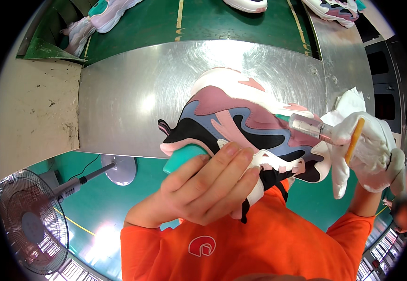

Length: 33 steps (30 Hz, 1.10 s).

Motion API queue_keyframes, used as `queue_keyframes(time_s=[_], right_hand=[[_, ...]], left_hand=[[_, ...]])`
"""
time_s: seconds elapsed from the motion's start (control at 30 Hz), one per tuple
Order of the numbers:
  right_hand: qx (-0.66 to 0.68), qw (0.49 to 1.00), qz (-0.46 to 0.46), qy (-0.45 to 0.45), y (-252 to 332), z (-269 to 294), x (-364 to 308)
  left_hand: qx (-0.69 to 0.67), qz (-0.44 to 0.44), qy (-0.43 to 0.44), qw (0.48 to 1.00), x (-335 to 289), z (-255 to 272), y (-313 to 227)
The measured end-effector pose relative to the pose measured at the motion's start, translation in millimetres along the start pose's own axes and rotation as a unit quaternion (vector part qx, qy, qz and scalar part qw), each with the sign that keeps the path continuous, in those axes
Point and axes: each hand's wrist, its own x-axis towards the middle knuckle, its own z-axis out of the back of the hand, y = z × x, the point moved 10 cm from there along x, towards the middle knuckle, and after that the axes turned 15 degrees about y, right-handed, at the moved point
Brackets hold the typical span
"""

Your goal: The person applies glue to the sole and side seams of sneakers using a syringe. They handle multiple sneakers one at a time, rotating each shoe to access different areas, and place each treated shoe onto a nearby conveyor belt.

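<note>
While the bare left hand [208,187] grips a multicoloured sneaker [252,126] in the middle of the frame, the right hand [372,154], in a white cloth glove, is closed around a clear cylindrical syringe [312,127] at centre right. The left fingers curl over the shoe's lower side, by its collar and white eyelet strip; the thumb is hidden. Panels of mauve, pink, slate blue and black make up the upper, and the thick white sole with pink patches faces the top of the frame. The toe points to the lower right, the heel with its striped pull loop to the left, and a smooth teal insert [183,157] shows in the collar. The syringe's teal tip [282,117] lies at the border of sole and upper; whether it touches cannot be told. A narrow orange-yellow strip [354,140] crosses the gloved fingers.

Behind the shoe spreads a brushed silver metal worktop [119,107]; whether the shoe rests on it is unclear. Across the top runs a green belt with yellow lines [222,30], with a pale pink and white shoe [114,16] at upper left. A round black caged fan [32,227] stands at lower left.
</note>
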Motion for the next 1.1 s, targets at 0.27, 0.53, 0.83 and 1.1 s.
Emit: queue_keyframes(time_s=[0.27, 0.53, 0.83, 1.1], right_hand=[[0.007, 1.0, 0.014, -0.015, -1, 8, -13], [0.009, 0.999, 0.023, -0.031, 0, 11, -27], [0.015, 0.998, 0.029, -0.048, -4, 13, -39], [0.027, 0.996, 0.046, -0.072, -7, 21, -60]], left_hand=[[-0.012, 0.001, -0.014, 1.0, 4, 2, 1], [-0.018, -0.017, -0.021, 0.999, 8, 2, 0], [-0.021, -0.009, -0.017, 1.0, 11, 4, 1], [-0.001, -0.012, -0.01, 1.0, 11, 3, 1]])
